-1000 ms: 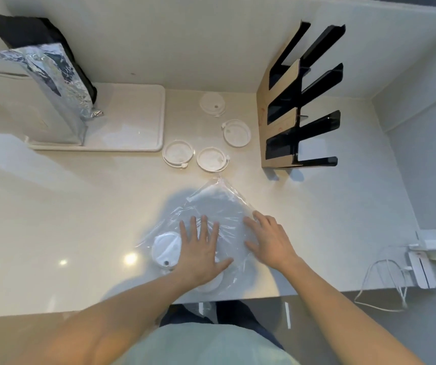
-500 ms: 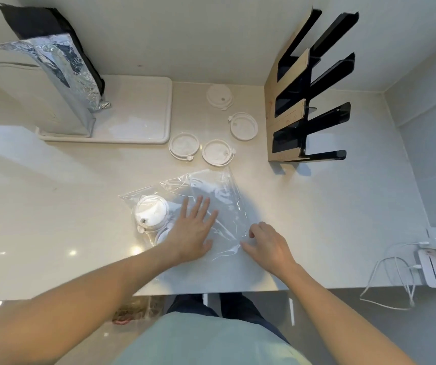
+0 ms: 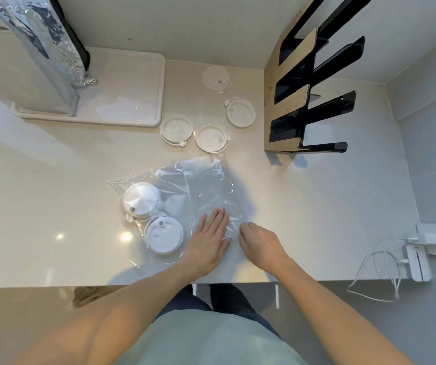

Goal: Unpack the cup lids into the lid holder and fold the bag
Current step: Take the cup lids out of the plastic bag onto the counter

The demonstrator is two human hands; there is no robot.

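Observation:
A clear plastic bag (image 3: 206, 185) lies flat on the white counter. Inside its left part sit two stacks of white cup lids (image 3: 141, 200), the nearer one (image 3: 163, 234) close to the counter's front edge. My left hand (image 3: 209, 239) rests flat on the bag, fingers together. My right hand (image 3: 257, 239) is beside it at the bag's right edge, fingers curled onto the plastic; whether it pinches the film is unclear. Several loose white lids (image 3: 210, 137) lie further back. The black and brown lid holder (image 3: 309, 101) stands at the back right with bare slots.
A white tray (image 3: 122, 88) at the back left carries a tall silver foil bag (image 3: 35, 46). A wall socket with a white charger and cables (image 3: 417, 246) is at the right edge. The counter's front edge (image 3: 132, 281) runs just below my wrists.
The bag has been spread out and the lid stacks now lie on its left. My left hand has slid right, next to the right hand. The view has shifted.

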